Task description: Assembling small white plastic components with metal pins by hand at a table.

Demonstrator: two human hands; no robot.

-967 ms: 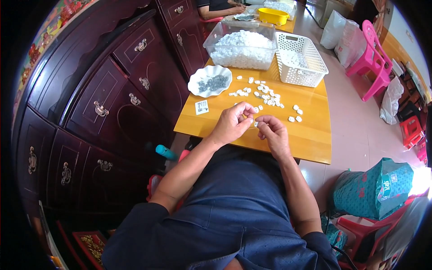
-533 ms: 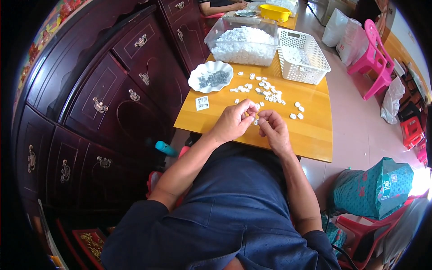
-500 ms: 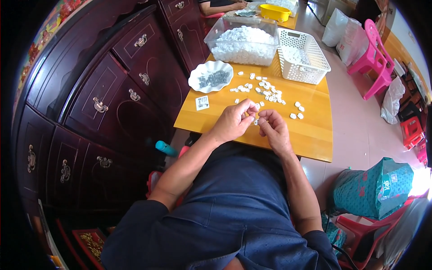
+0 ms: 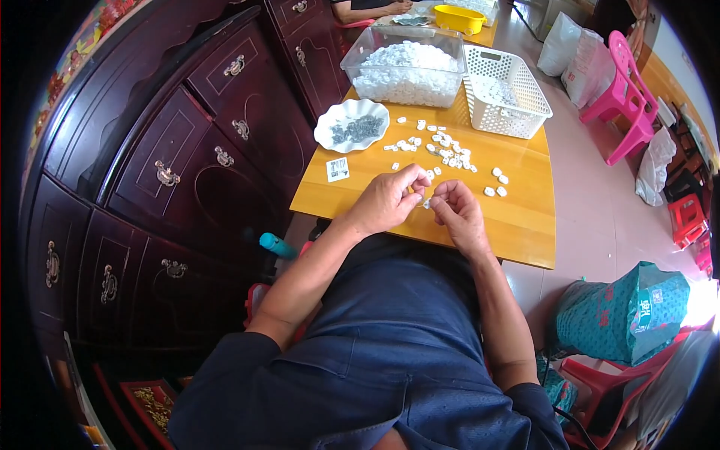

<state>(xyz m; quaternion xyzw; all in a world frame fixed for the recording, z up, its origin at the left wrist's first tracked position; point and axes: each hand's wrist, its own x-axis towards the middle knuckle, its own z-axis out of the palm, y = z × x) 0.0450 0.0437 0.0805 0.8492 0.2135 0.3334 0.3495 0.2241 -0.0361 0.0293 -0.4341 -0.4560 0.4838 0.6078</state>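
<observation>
Close together over the near edge of the wooden table [image 4: 330, 201], my two hands work on something small. My left hand [image 4: 388, 201] is closed, thumb and forefinger pinched; what sits between them is too small to make out. The thumb and fingers of my right hand [image 4: 463, 219] pinch a small white plastic piece [image 4: 427, 203]. Just beyond the hands lie several similar loose white pieces [image 4: 453, 154], most of them in a loose pile. Four-cornered and rounded, a few more pieces [image 4: 496, 181] are at the right.
A white scalloped dish [image 4: 324, 133] of small grey parts stands left, near a printed card [image 4: 337, 170]. Behind are a clear bin [image 4: 351, 66] heaped with white pieces and a white perforated basket [image 4: 534, 124]. Dark cabinets [image 4: 255, 97] line the left. Another person's arm [image 4: 367, 13] shows far off.
Both hands stay in nearly the same place. The fingers of my right hand have shifted slightly around the small white piece.
</observation>
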